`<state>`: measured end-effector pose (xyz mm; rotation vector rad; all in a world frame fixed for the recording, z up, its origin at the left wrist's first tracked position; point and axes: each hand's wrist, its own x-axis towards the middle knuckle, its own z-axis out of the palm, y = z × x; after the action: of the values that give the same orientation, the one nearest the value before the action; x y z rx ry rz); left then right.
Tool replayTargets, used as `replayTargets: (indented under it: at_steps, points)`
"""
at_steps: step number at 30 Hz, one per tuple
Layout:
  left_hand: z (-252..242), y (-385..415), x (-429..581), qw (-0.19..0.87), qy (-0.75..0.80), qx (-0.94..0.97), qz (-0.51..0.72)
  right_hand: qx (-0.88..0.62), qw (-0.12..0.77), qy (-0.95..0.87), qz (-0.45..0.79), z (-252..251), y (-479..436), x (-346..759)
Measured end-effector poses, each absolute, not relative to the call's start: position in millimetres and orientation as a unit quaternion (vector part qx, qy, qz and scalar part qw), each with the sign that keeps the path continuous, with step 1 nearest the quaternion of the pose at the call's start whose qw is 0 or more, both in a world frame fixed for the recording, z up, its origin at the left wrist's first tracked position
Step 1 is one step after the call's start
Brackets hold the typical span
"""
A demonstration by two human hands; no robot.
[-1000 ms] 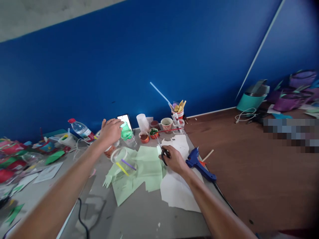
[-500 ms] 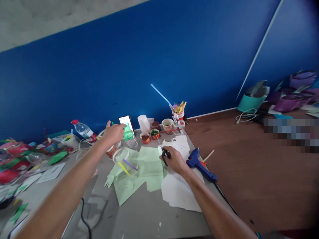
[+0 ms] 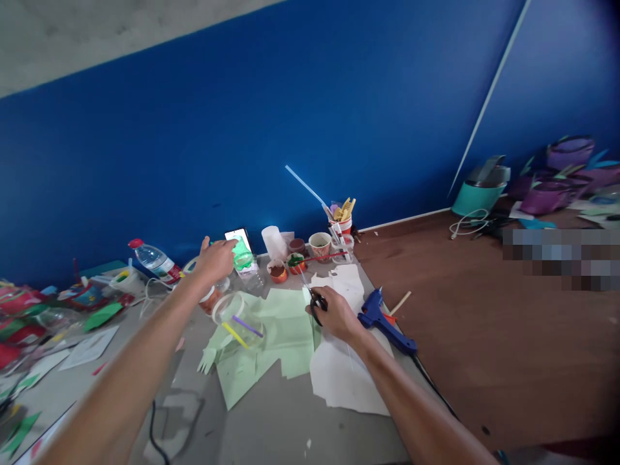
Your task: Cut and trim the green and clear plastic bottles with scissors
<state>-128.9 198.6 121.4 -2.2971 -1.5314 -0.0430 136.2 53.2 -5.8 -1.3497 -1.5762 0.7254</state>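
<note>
My left hand (image 3: 214, 259) reaches far across the grey table (image 3: 271, 420) and its fingers touch the lit screen of a phone (image 3: 237, 239) propped against the blue wall; the fingers are partly curled with one stretched toward the screen. A green plastic piece (image 3: 242, 256) stands just in front of the phone. My right hand (image 3: 334, 314) is closed around black-handled scissors (image 3: 315, 298), resting on pale green paper (image 3: 281, 326) and white paper (image 3: 343, 374). A clear cup (image 3: 236, 312) with yellow and purple straws lies between my hands.
A blue glue gun (image 3: 382, 320) lies right of my right hand, its cord running off the table edge. Small paint cups (image 3: 290, 261) and a holder of sticks (image 3: 341, 223) line the wall. A water bottle (image 3: 154, 258) and craft clutter fill the left. Wooden floor lies to the right.
My left hand has shifted a little from the green piece toward the phone screen. The right hand stays on the scissors. The view has drifted slightly.
</note>
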Motion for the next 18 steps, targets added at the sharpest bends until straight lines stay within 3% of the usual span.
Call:
replayTargets:
  at_steps: [13, 18]
  points:
    - [124.2, 189.0, -135.6, 0.153, -0.522, -0.833, -0.100, -0.546, 0.455, -0.635, 0.302, -10.4, 54.9, 136.7]
    - [137.4, 156.3, -139.7, 0.091, -0.527, -0.784, -0.314, -0.544, 0.463, -0.632, 0.301, -13.7, 56.7, 136.8]
